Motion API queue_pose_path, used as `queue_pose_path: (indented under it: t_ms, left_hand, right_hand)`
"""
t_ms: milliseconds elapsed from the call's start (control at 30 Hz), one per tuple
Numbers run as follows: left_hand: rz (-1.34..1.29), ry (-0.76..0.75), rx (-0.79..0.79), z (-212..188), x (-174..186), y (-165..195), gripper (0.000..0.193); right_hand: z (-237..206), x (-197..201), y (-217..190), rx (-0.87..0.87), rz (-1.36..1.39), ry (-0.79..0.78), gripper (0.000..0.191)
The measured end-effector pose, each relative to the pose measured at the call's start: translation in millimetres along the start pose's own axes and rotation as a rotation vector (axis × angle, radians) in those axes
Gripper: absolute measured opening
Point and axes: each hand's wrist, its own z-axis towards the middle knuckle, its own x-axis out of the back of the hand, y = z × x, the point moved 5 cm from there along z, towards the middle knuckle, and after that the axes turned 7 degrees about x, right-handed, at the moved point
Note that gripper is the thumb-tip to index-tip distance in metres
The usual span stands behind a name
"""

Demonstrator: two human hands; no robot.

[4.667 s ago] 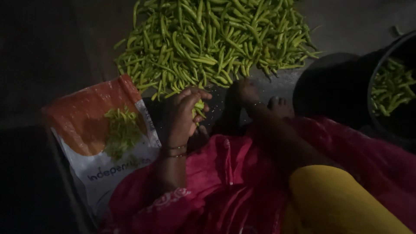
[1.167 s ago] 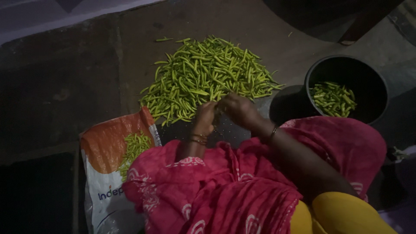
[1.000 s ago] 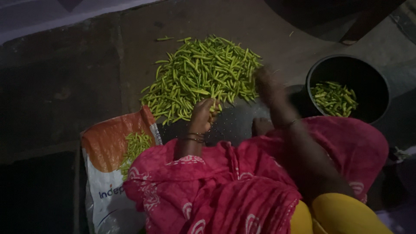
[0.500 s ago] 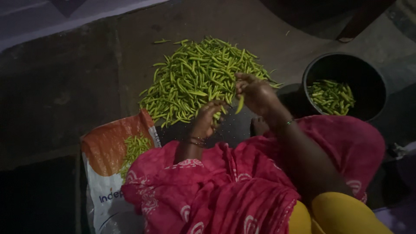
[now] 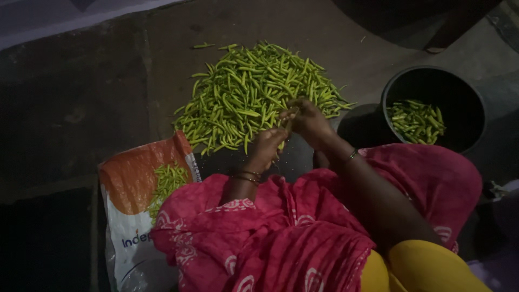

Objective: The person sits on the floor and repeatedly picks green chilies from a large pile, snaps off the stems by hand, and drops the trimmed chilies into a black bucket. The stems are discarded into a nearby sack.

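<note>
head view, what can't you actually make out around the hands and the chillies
- Head view: what the left hand grips; its curled fingers hide it.
- Head view: the chilli at the right hand is too small and dim to show its state.
- Head view: the bottom of the black bucket, lost in shadow beyond the chillies inside.
- Head view: the printed sack is cut off by the lower edge and covered by pink cloth.
</note>
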Motion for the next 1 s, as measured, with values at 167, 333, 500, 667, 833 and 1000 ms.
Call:
queue_pose_path:
  t_ms: [167,333,500,667,833,1000]
  left_hand:
    - [-0.032,0.036,-0.051,-3,9,8,0.020]
    - [-0.217,0.099,0.037,-7,20,22,0.016]
    - [-0.178,0.195,0.060,-29,37,47,0.012]
    - [-0.319,0.303,-0.113,-58,88,92,0.012]
    - [-0.366,0.601,-0.193,-94,180,130,0.017]
    - [-0.106,0.973,-0.144,-164,277,139,0.017]
  right_hand:
    - [-7,-9,-4,0.472,-0.505,-0.157,0.019]
    - [-23,-23,23,1.010,-0.986,-0.272,0.020]
    - [21,82,-4,0.757,-0.507,0.116,0.022]
    - [8,234,-92,0.847,-1.288,0.820,0.019]
    - [29,234,-77,0.652,-1.181,0.711,0.018]
    - [68,164,-45,0.569,-1.132,0.497,0.018]
